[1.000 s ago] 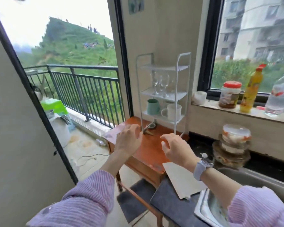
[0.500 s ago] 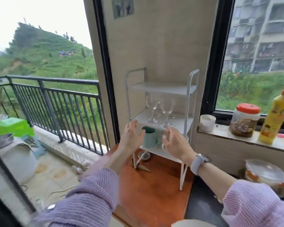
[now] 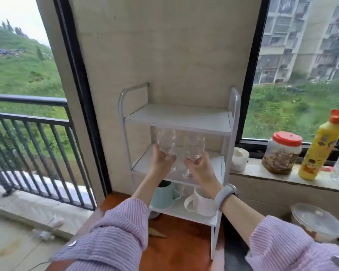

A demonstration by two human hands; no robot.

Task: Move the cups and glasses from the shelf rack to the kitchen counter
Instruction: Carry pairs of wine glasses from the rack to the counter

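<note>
Gripping a wine glass in each hand, I had both stems pinched just under the bowls on the middle shelf of the white shelf rack (image 3: 235, 122). My left hand (image 3: 161, 160) was closed around the left wine glass (image 3: 166, 142), its bowl clear above my fingers; whether the foot had left the shelf I could not tell. My right hand (image 3: 200, 168) was closed on the right wine glass (image 3: 194, 147), whose foot showed low beside my palm, at or just above the shelf board.

To do this well, I judged I should raise both straight up only a little, since the top shelf sat close over the rims, then draw them out toward me, keeping them apart so the bowls did not knock. They would be light but fragile, so a firm pinch rather than a squeeze seemed right.

Below, a pale green mug (image 3: 162, 196) and a white mug (image 3: 201, 204) stood on the bottom shelf, not yet moved.

The yellow bottle (image 3: 319, 147) on the window ledge carried a cartoon label, but I could read no writing there.
</note>
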